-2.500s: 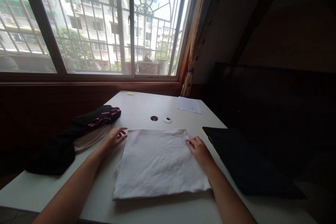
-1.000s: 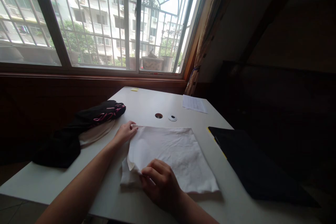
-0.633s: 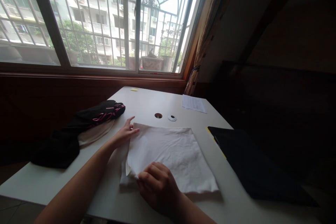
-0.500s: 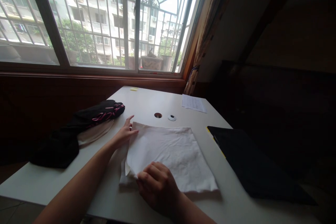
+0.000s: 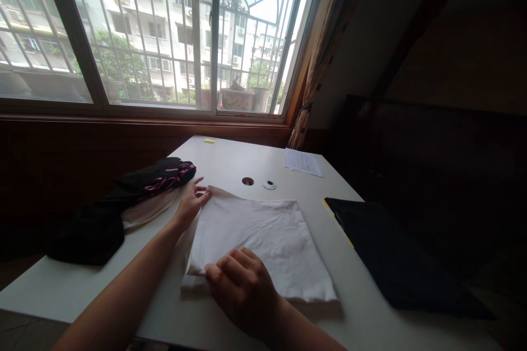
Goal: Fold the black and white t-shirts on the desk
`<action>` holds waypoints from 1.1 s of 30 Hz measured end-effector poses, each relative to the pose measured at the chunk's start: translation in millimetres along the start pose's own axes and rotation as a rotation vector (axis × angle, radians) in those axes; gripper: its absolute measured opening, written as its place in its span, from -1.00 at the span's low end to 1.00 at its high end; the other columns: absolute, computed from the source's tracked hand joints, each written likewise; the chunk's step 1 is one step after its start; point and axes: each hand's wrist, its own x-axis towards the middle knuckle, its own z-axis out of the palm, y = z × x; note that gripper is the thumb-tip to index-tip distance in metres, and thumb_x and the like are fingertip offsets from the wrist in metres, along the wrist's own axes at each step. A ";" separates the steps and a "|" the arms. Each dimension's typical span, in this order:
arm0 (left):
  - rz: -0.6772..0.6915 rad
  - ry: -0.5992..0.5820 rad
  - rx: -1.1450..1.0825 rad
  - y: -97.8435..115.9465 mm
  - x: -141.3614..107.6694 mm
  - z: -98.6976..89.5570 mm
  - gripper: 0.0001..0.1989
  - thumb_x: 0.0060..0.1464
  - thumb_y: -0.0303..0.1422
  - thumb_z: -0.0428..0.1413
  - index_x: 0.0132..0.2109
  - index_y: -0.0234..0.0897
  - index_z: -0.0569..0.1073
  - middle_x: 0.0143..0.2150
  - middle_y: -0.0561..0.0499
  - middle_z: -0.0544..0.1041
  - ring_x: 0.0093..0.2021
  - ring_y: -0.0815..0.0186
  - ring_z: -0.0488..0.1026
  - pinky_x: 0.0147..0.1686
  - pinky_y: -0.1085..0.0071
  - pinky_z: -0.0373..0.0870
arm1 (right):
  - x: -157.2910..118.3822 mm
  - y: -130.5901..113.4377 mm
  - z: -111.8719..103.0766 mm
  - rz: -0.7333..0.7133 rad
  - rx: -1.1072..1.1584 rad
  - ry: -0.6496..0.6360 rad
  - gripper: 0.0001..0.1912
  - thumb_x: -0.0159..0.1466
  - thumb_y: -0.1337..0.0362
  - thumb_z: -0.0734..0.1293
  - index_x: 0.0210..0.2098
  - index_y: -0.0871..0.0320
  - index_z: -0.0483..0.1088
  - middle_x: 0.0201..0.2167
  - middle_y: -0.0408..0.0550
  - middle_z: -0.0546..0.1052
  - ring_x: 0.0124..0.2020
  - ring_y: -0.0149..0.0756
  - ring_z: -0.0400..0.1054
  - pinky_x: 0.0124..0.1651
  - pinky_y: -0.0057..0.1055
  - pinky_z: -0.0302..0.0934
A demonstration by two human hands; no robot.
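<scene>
In the head view, the folded white cloth (image 5: 255, 230) lies on the worktop (image 5: 230, 156), between the black garment (image 5: 102, 219) and the dark folder-like item (image 5: 395, 258). Its long axis appears to run left to right, the narrower-looking edge facing the window (image 5: 164, 38). The left hand (image 5: 192, 200) pinches its far left corner; the right hand (image 5: 242, 290), fingers curled closed, grips the upper layer's near edge, toward the left.

We note strong daylight from the window (image 5: 152, 38), its panes pale with haze, while the right side darkens to near black, the cloth (image 5: 257, 236) throws a soft shadow nearer us, and wide-angle distortion stretches the edges.
</scene>
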 end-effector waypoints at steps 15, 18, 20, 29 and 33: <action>0.096 0.035 0.252 2.9 5.0 -9.9 -0.46 0.08 -0.20 0.21 0.18 -0.27 0.37 0.03 -0.14 0.46 -0.28 0.33 0.47 -0.20 0.31 0.47 | 17.2 -4.8 1.1 -0.031 -0.064 -0.077 -0.91 0.35 0.38 0.28 -0.17 0.16 0.39 -0.42 -0.11 0.43 -0.40 -0.28 0.24 -0.30 -0.28 0.10; 0.134 -0.017 0.394 -6.4 9.4 -17.4 -0.52 0.10 -0.27 0.15 0.16 -0.28 0.39 0.02 -0.12 0.46 -0.29 0.33 0.47 -0.20 0.29 0.50 | 9.3 -9.8 18.3 -0.046 -0.064 -0.173 -0.97 0.33 0.34 0.30 -0.27 0.15 0.37 -0.41 -0.11 0.42 -0.39 -0.27 0.24 -0.33 -0.28 0.09; 0.157 -0.029 0.452 -11.1 11.4 -20.6 -0.52 0.07 -0.32 0.13 0.16 -0.27 0.39 0.01 -0.10 0.44 -0.32 0.35 0.46 -0.21 0.29 0.51 | 3.7 -12.2 29.1 -0.056 -0.061 -0.204 -0.95 0.32 0.32 0.31 -0.29 0.15 0.35 -0.40 -0.13 0.41 -0.38 -0.27 0.24 -0.35 -0.28 0.08; 0.243 -0.046 0.604 -18.7 9.8 -19.8 -0.59 0.02 -0.44 0.15 0.06 -0.21 0.47 -0.04 -0.07 0.39 -0.25 0.27 0.48 -0.13 0.21 0.52 | -12.0 -18.7 54.9 -0.165 0.018 -0.269 -0.88 0.28 0.25 0.34 -0.34 0.11 0.31 -0.41 -0.16 0.43 -0.40 -0.31 0.25 -0.43 -0.31 0.05; 0.404 -0.079 0.805 -4.3 2.7 -18.3 -0.68 0.14 -0.41 0.10 0.04 -0.19 0.51 0.01 -0.10 0.45 0.06 0.09 0.43 0.17 0.06 0.34 | -11.8 -18.1 48.2 -0.202 0.121 -0.291 -0.86 0.28 0.21 0.33 -0.39 0.08 0.32 -0.42 -0.19 0.45 -0.41 -0.33 0.26 -0.44 -0.35 0.09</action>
